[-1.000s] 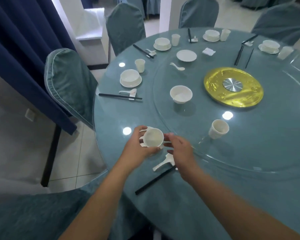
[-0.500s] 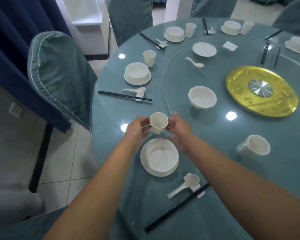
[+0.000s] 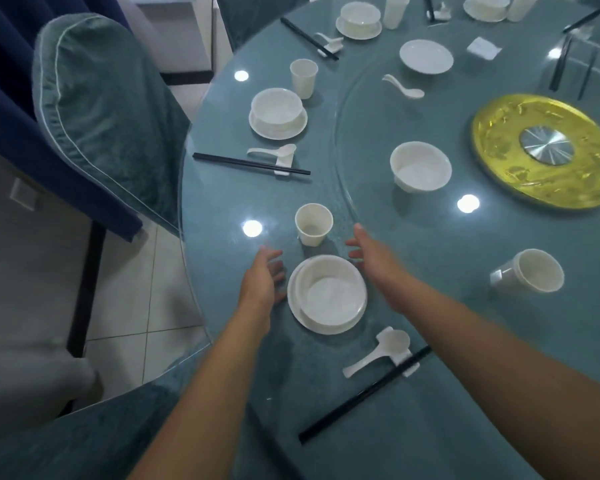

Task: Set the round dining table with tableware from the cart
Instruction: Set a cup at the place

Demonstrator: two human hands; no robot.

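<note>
A small white cup [image 3: 313,223] stands upright on the round teal table [image 3: 222,209], just beyond a white bowl [image 3: 331,292] that sits on a saucer [image 3: 298,315]. My left hand [image 3: 264,282] hovers left of the bowl, fingers loose, holding nothing. To the right of the bowl my right hand [image 3: 374,261] is spread and free of the cup. A white spoon [image 3: 378,353] lies on a rest beside black chopsticks [image 3: 364,393] near the table's front edge.
On the glass turntable lie a spare bowl [image 3: 420,166], a tipped cup [image 3: 530,275], a plate [image 3: 426,56], a spoon [image 3: 402,86] and a gold centre disc [image 3: 544,150]. A finished place setting [image 3: 278,112] lies further left. Covered chairs [image 3: 101,109] ring the table.
Both hands carried the cup away from the bowl, set it down beyond the saucer, then let go and drew back to either side of the bowl.
</note>
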